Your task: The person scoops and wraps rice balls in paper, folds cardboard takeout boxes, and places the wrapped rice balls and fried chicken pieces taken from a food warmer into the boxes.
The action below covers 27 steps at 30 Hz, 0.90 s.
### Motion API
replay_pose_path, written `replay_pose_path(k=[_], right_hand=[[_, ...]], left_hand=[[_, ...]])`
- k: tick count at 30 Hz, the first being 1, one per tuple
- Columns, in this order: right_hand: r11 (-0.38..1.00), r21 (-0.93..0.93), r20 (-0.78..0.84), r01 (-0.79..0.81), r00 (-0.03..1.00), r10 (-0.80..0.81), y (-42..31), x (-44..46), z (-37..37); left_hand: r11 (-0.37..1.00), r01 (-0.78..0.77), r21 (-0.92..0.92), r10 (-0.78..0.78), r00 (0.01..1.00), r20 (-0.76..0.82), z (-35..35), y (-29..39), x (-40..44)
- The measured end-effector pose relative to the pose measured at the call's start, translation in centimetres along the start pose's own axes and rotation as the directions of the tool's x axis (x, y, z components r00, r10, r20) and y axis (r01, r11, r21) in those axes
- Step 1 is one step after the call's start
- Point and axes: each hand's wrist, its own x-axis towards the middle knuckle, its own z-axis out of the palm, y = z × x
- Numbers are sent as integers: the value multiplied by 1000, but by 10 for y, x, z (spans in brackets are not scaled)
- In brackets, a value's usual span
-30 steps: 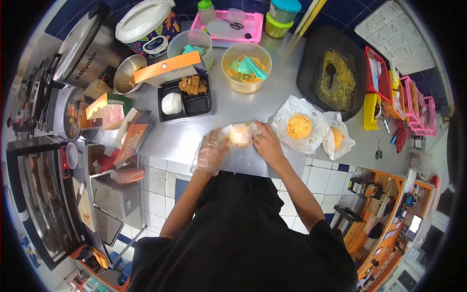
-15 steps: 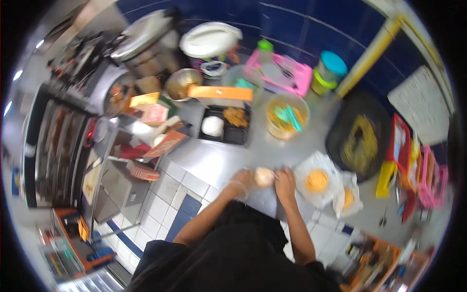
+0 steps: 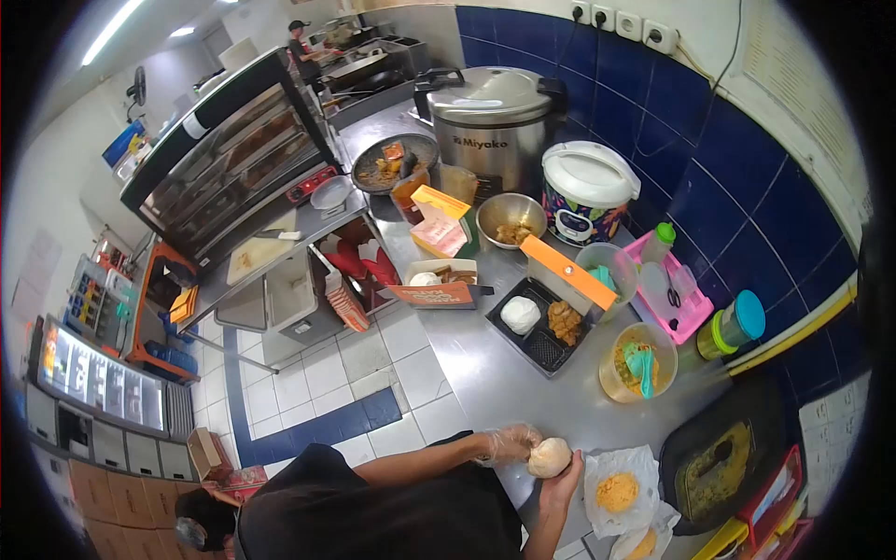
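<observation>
A round, pale bun (image 3: 551,456) is held between both hands above the front edge of the steel counter. My left hand (image 3: 511,444), in a clear plastic glove, closes its fingers on the bun's left side. From the right and below, my right hand (image 3: 563,481) grips the same bun. Just right of it, a bun half with an orange crumbly topping (image 3: 616,492) lies on white paper (image 3: 602,462). Another bun piece (image 3: 640,543) rests on a second sheet near the bottom. Behind stands a tub (image 3: 611,383) of orange shredded food with turquoise tongs (image 3: 640,364).
A black meal box (image 3: 551,366) holds rice and meat pieces; an orange-brown box (image 3: 434,293) stands left of it. Farther back are a steel bowl (image 3: 490,219), rice cookers (image 3: 490,117) and a pink tray (image 3: 695,317). A black pan (image 3: 747,411) lies right. A person (image 3: 301,51) stands far off.
The view has swung left, bringing in more of the room and display case. Both hands still hold the bun, which appears further right and lower in view.
</observation>
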Motion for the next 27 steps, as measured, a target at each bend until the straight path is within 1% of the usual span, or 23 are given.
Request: replay_pose_path(k=[1, 3, 4, 5, 6, 7, 9, 10, 12, 13, 15, 16, 17, 18, 19, 20, 21, 22, 23, 24, 25, 26, 27], right_hand=[[1000, -4, 13, -5, 1000, 5, 5, 5, -7], [989, -128, 113, 80, 991, -65, 20, 20, -27], [998, -56, 40, 4, 999, -2, 18, 17, -19], [998, -60, 65, -4, 998, 8, 17, 15, -13], [999, -48, 49, -20, 999, 22, 16, 12, -12], [999, -36, 28, -35, 999, 36, 16, 11, -13], [1000, -26, 37, -17, 999, 18, 18, 11, -12], [999, -51, 12, -1, 1000, 1, 15, 7, -6], [997, -78, -3, 16, 1000, -16, 15, 10, -6], [995, -89, 2, 48, 999, -48, 18, 16, -12], [992, -104, 26, 75, 997, -73, 19, 24, -13], [982, -171, -9, 83, 996, -86, 14, 21, -10], [967, -237, -43, 90, 994, -103, 12, 20, -6], [967, -238, -29, 89, 995, -99, 11, 23, -5], [973, -229, -57, 43, 997, -57, 9, 28, -5], [976, -218, -83, -3, 996, -15, 6, 34, -4], [975, -222, -72, -6, 997, -11, 2, 40, -4], [927, -372, -96, 54, 991, -96, -2, 46, -5], [852, -513, -109, 104, 977, -185, -7, 50, -5], [852, -513, -107, 102, 978, -181, -11, 52, -3], [566, -801, -8, 194, 942, -335, -17, 54, 0], [183, -953, 143, 242, 890, -433, -19, 53, 4], [185, -952, 144, 244, 890, -432, -18, 46, 11]], left_hand=[[982, -104, 159, 108, 994, -20, 3, 2, 2], [873, -308, 378, 334, 942, -4, 8, 7, 10], [827, -59, 559, 147, 983, -114, 16, 18, 11], [701, 203, 683, -23, 965, -263, 21, 30, 10], [683, 323, 656, -162, 942, -295, 23, 46, 9], [680, 331, 654, -156, 937, -313, 27, 59, 7], [733, 411, 543, -295, 910, -291, 37, 75, 2], [733, 413, 541, -291, 909, -299, 38, 73, 2], [895, 395, 206, -318, 891, -325, 43, 64, 0], [897, 390, 207, -309, 890, -335, 44, 51, 1], [972, 237, 1, -230, 943, -242, 42, 14, 4], [973, 232, 3, -224, 940, -258, 44, 7, 5], [970, 240, 43, -224, 947, -230, 44, 0, 6], [968, 241, 65, -222, 949, -222, 42, 5, 5], [966, 243, 87, -220, 952, -214, 40, 18, 3], [971, 227, 73, -204, 951, -232, 37, 31, -2], [976, 211, 59, -191, 950, -249, 33, 46, -9], [976, 210, 59, -188, 948, -258, 25, 46, -15], [976, 215, 19, -196, 918, -344, 15, 46, -22], [976, 218, -23, -206, 881, -425, 7, 47, -31], [976, 218, -22, -206, 880, -428, -1, 63, -41], [945, 290, -153, -328, 832, -446, -9, 89, -53], [893, 351, -282, -446, 776, -447, -16, 105, -64]])
